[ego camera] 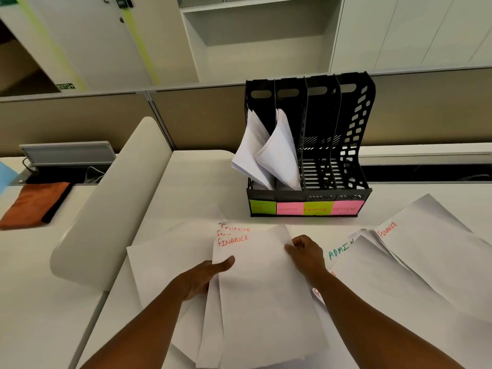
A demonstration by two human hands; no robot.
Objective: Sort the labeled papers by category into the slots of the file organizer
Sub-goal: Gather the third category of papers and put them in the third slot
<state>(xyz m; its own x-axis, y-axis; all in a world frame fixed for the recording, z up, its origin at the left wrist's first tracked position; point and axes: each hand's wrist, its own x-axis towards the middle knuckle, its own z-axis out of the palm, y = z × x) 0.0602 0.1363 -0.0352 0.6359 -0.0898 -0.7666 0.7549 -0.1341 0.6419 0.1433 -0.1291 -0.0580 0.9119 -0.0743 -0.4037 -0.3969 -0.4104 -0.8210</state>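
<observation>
Your left hand (202,278) and right hand (306,253): fingers clamped on opposite edges of the FINANCE stack (263,294), low over the table (186,182). Loose papers (415,265) lie right of it. File organizer (308,153) beyond: HR and SPORTS slots hold sheets.

Off-task items on and behind the white bench (32,288)

An orange cloth (32,203) lies flat far left of the hands; behind it sits a grey hinged flap (66,153), possibly a cable box lid. A tan partition (80,121) and white open shelving (255,35) stand well beyond.
</observation>
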